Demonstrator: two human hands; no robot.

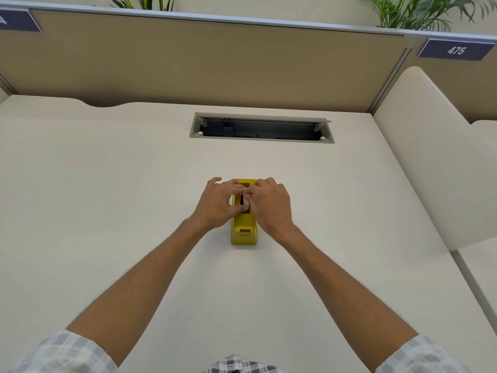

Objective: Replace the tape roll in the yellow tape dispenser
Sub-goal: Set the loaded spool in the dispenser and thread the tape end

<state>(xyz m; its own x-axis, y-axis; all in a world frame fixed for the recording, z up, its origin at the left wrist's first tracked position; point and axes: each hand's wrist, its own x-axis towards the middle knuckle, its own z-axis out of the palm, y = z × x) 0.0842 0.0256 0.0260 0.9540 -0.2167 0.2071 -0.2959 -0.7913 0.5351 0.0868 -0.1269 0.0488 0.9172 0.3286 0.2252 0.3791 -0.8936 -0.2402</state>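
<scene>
Both forearms reach straight out from the bottom corners of the view and converge over the yellow tape dispenser (244, 227), which sits upright near the middle of the cream desk (107, 184) with its cutter end toward the person. The left hand (219, 201) comes in from the left, wrist slightly bent, knuckles up, its fingers curled over the top of the dispenser; the thumb and forefinger are drawn together around a small pale piece at the central slot. The right hand (270, 201) mirrors it from the right, back of the hand facing up, fingers bunched and pinching at the same spot, so the fingertips of both hands meet or nearly meet there. What the pale piece is, a tape roll or its core, is too small to tell. Both elbows are low and the bare forearms emerge from short checked sleeves (61, 354). Beyond the hands, a rectangular cable opening (262, 127) is set into the desk, and a tan partition (188, 57) stands behind.
</scene>
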